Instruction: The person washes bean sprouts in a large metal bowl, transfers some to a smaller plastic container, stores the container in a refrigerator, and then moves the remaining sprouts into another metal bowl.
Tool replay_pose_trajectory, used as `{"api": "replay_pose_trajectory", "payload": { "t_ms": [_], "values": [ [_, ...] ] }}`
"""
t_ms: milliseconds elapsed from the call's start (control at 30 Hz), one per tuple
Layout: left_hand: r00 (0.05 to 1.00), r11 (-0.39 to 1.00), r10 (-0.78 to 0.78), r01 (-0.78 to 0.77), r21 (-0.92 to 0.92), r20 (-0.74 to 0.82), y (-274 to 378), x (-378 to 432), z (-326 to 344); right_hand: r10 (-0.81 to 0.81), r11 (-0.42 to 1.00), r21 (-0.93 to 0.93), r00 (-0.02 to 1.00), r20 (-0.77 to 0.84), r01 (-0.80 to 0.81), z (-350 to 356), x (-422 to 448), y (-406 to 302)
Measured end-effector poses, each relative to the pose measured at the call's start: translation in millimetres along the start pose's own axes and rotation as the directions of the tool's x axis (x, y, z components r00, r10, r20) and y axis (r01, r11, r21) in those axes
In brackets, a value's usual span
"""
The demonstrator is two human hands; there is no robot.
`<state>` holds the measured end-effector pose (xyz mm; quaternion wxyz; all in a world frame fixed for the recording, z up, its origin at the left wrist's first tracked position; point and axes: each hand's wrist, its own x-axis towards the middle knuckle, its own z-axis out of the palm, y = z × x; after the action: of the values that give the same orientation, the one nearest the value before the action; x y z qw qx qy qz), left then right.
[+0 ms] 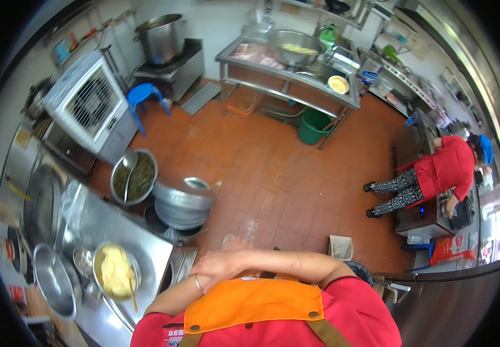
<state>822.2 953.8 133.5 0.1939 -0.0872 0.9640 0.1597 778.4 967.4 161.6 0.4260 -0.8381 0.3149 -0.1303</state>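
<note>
My right hand [221, 265] lies across my left wrist, just in front of my orange apron bib [254, 299]. A bangle [199, 284] circles that left wrist. Part of my left hand [235, 243] shows blurred beyond the right one; its fingers are indistinct, and no object shows in either hand. To the left, a steel worktable [145, 243] carries a bowl of pale yellow food [115, 271] with a wooden stick in it. Past the table's far corner stands a blurred stack of round metal pans [184, 204]. Beside it, a pot of dark greens [139, 178] holds a ladle [129, 162].
A co-worker [443, 169] in red bends over the right-hand counter. Ahead, a metal sink table [284, 80] bears a large basin [295, 45]; a green bucket [314, 126] stands beneath. An air cooler [91, 104], a blue stool [145, 95] and a stockpot [161, 41] are at far left.
</note>
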Motion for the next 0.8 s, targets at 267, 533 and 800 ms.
{"api": "replay_pose_trajectory", "payload": {
  "t_ms": [267, 533, 800],
  "values": [
    [0.918, 0.766, 0.149, -0.342, -0.545, -0.367, -50.4, 109.4, -7.5, 0.304, 0.908, 0.404, 0.845, -0.441, -0.116, -104.2, -77.3, 44.8],
    [0.888, 0.912, 0.398, -0.410, -0.007, -0.230, -70.0, 208.3, -59.8, 0.923, 0.329, 0.927, -0.271, -0.275, 0.180, -44.9, -311.1, 142.3],
    [0.990, 0.994, -0.057, 0.044, -0.098, -0.132, -138.7, 348.1, -94.0, 0.935, 0.323, 0.881, -0.263, -0.239, 0.345, -144.9, -440.1, 266.6]
  ]
}}
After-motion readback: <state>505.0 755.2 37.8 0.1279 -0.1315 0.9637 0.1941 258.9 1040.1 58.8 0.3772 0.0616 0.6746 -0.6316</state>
